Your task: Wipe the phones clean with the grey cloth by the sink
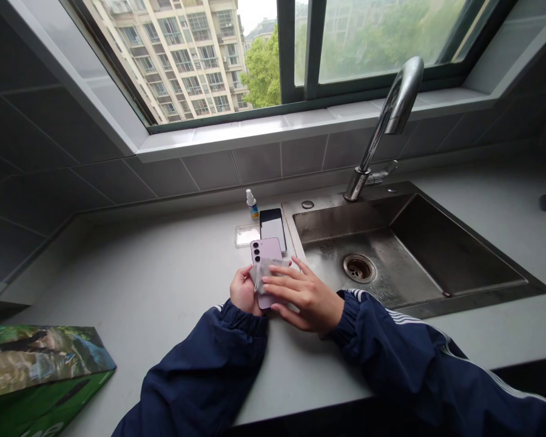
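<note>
A lilac smartphone (269, 247) rests in my left hand (242, 291), back side up, its three camera lenses at the upper left. My left fingers are wrapped round its edge and partly hidden beneath it. Over the phone's back lies a thin pale wipe (262, 274), pressed flat by the fingers of my right hand (306, 296). Just beyond the hands, a second phone (272, 226) with a dark, reflecting screen lies on the counter. Beside it are a clear phone case (246, 235) and a small spray bottle (252, 205) with a white cap, standing upright.
A steel sink (418, 303) is set into the white counter (164, 267) on the right, with a chrome faucet (368, 142) behind it. At the lower left stands a green printed bag or box (86, 382). A window (300, 60) spans the back wall.
</note>
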`<act>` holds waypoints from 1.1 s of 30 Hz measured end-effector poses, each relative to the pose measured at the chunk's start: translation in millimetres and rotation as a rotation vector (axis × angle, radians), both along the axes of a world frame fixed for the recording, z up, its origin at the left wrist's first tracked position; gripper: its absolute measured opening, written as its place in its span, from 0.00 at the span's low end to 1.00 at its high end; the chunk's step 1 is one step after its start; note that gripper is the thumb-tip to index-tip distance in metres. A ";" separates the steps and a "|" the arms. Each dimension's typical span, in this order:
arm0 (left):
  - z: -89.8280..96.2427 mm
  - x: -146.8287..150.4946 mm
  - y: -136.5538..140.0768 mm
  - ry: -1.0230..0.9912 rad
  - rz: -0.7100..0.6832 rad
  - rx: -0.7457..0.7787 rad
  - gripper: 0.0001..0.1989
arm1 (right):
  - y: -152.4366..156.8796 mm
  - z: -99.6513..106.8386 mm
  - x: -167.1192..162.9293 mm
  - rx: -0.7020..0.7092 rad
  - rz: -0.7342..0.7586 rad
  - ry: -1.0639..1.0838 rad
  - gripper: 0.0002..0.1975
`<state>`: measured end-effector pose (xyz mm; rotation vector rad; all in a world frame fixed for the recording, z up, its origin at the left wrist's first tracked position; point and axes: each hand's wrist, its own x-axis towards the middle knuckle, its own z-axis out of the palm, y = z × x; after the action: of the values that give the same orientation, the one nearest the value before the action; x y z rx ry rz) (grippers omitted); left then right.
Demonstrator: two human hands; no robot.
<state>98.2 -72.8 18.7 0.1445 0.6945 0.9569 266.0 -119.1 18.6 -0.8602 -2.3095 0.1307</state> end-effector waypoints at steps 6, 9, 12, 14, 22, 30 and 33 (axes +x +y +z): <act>1.7 -0.2 0.3 -0.022 -0.140 0.053 0.37 | -1.5 -0.5 -4.0 0.009 0.080 0.018 0.19; -3.6 1.5 1.1 -0.001 -0.053 0.041 0.33 | 3.1 -1.0 0.6 -0.018 -0.040 -0.066 0.27; -9.8 2.8 1.6 0.013 -0.013 0.053 0.28 | 6.0 -1.2 4.4 -0.061 -0.160 -0.131 0.32; -11.7 2.9 1.3 0.017 0.011 0.052 0.26 | 5.3 -1.2 4.0 -0.070 -0.187 -0.143 0.33; 1.0 0.4 -3.0 -0.046 -0.163 0.049 0.44 | -4.9 0.3 -7.8 -0.007 0.000 -0.069 0.19; 3.7 3.2 -2.9 -0.009 -0.122 0.087 0.33 | 5.1 -2.5 1.7 -0.082 -0.234 -0.047 0.23; 5.7 3.6 -3.2 -0.013 -0.118 0.092 0.34 | 4.6 -1.6 0.8 -0.108 -0.188 -0.099 0.27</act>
<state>101.9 -76.0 24.4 0.2573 0.6231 0.8765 266.9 -114.5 17.0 -1.1578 -2.3154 0.1343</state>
